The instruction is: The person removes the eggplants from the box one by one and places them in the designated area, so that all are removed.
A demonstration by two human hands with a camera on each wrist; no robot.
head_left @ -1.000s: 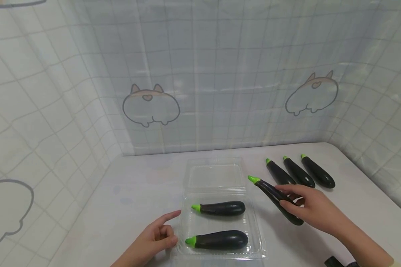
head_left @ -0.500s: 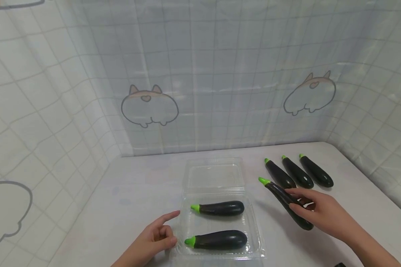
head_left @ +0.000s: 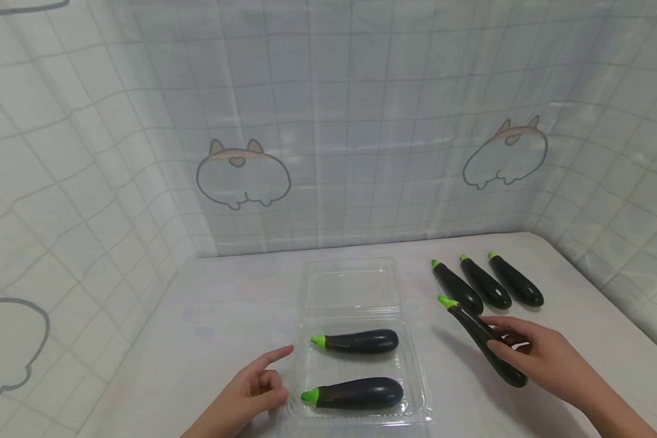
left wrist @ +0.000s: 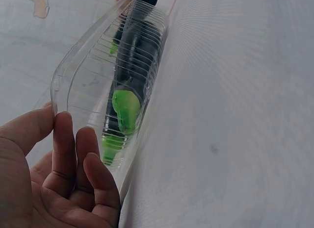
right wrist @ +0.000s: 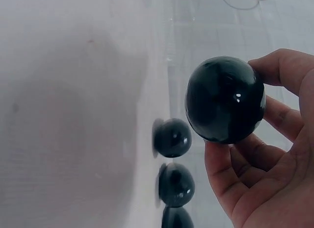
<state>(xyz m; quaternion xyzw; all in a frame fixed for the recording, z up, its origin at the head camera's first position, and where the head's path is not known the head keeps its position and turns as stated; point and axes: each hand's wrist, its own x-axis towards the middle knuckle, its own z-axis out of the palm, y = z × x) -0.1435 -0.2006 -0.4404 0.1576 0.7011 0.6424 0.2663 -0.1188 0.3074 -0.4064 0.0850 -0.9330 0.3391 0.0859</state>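
Observation:
My right hand grips a dark eggplant with a green stem, held tilted above the table, stem toward the back. In the right wrist view the eggplant's round end faces the camera between thumb and fingers. My left hand is at the left edge of an open clear plastic clamshell box. Seen from the left wrist, thumb and index finger pinch the box's rim. Inside the box lie two eggplants, one toward the back and one toward the front, both with stems to the left.
Three more eggplants lie side by side at the table's back right: a left one, a middle one and a right one. The box's lid lies folded back. A patterned curtain surrounds the white table.
My right hand has moved right and slightly toward the front with the eggplant, away from the box and nearer the row of three. The left hand stays at the box's edge.

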